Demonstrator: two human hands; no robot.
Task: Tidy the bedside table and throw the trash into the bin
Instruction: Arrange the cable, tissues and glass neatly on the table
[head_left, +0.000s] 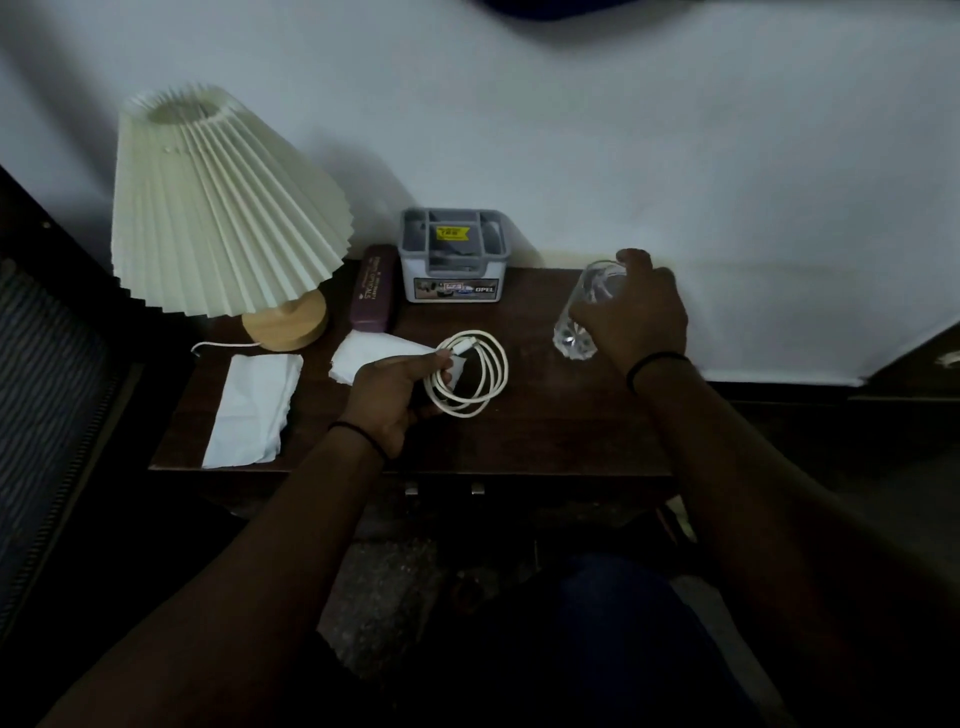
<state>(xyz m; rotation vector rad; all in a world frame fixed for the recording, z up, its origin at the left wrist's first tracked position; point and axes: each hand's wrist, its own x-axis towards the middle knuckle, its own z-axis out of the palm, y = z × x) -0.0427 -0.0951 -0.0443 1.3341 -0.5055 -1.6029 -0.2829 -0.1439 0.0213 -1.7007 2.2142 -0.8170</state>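
At the far left of the dark wooden bench we see a flat white tissue in front of the pleated lamp. Just right of the lamp lie a purple case and a grey organiser box against the wall, with a second crumpled tissue below them. Our left hand has its fingers curled round a coiled white cable, partly over that tissue. Farther right, our right hand wraps a clear drinking glass standing on the bench.
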